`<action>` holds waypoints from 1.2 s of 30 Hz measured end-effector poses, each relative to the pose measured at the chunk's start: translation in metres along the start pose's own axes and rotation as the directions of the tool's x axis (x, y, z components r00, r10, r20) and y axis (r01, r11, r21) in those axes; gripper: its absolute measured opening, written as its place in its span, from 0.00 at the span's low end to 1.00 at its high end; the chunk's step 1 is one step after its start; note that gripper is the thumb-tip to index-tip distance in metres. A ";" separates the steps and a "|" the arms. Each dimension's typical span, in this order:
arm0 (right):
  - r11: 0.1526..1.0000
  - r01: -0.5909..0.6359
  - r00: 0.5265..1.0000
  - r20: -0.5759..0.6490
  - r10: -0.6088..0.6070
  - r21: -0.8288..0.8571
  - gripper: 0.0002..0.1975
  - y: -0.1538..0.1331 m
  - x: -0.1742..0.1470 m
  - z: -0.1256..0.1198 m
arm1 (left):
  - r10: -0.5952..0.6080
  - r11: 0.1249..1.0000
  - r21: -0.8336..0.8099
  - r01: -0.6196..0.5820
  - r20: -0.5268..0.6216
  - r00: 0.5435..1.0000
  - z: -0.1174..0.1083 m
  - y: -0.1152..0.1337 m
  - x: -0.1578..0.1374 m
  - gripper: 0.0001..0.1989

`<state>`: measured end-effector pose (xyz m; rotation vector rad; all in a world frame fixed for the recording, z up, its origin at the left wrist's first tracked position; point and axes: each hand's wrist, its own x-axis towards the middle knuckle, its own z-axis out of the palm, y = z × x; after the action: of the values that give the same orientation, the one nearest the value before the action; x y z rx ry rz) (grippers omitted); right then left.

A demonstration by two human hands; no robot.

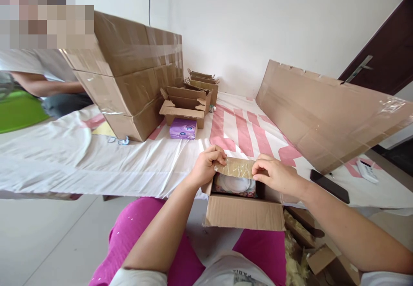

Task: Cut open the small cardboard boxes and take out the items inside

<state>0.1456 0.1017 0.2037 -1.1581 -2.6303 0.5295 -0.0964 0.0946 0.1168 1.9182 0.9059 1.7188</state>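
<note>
A small cardboard box (244, 213) stands at the table's front edge, right before me, its near flap folded out towards me. Inside lies a flower-patterned packet (237, 185) with a white oval on top. Along the box's far side runs the far flap (239, 168), which looks covered in shiny, crinkled tape. My left hand (207, 164) pinches the left end of this flap between thumb and fingers. At its right end, my right hand (278, 175) has its thumb and fingertips closed on the edge. The side flaps are partly hidden by my hands.
Large stacked cartons (138, 70) stand at left, with a person's arm (45, 83) behind. Nearby are open boxes (183, 105) and a purple tissue pack (183, 129). A cardboard sheet (322, 113) leans at right, near a black phone (329, 186). Scrap cardboard (322, 258) lies below.
</note>
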 end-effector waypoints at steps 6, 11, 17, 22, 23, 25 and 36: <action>0.999 -0.028 0.982 -0.187 0.032 0.025 0.11 0.022 -0.004 -0.004 | -0.002 1.000 0.008 0.002 -0.002 1.000 -0.001 0.002 0.000 0.07; 0.991 -0.123 0.983 -0.135 0.128 0.046 0.14 0.033 -0.010 -0.007 | -0.002 1.000 0.001 0.002 -0.004 1.000 -0.001 0.000 0.000 0.08; 0.991 -0.113 0.986 -0.114 0.121 0.070 0.13 0.028 -0.013 -0.005 | 0.010 1.000 0.016 -0.010 0.008 1.000 -0.001 0.000 0.001 0.08; 0.991 -0.104 0.988 -0.107 0.112 0.080 0.11 0.025 -0.013 -0.004 | 0.004 1.000 0.027 -0.004 0.008 1.000 -0.001 0.001 0.001 0.08; 0.991 -0.109 0.988 -0.103 0.117 0.079 0.09 0.024 -0.013 -0.003 | 0.005 1.000 0.026 -0.005 0.007 1.000 -0.001 0.001 0.001 0.08; 0.989 -0.129 0.986 -0.092 0.135 0.074 0.08 0.023 -0.014 -0.001 | 0.005 1.000 0.018 -0.005 0.004 1.000 -0.001 0.001 0.001 0.08; 0.995 -0.083 0.980 -0.179 0.092 0.055 0.18 0.008 -0.007 0.013 | -0.019 1.000 -0.009 0.019 -0.008 1.000 0.000 -0.001 0.002 0.08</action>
<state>0.1515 0.0982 0.1882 -1.2490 -2.4102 0.4760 -0.0969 0.0967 0.1170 1.8926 0.9150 1.7186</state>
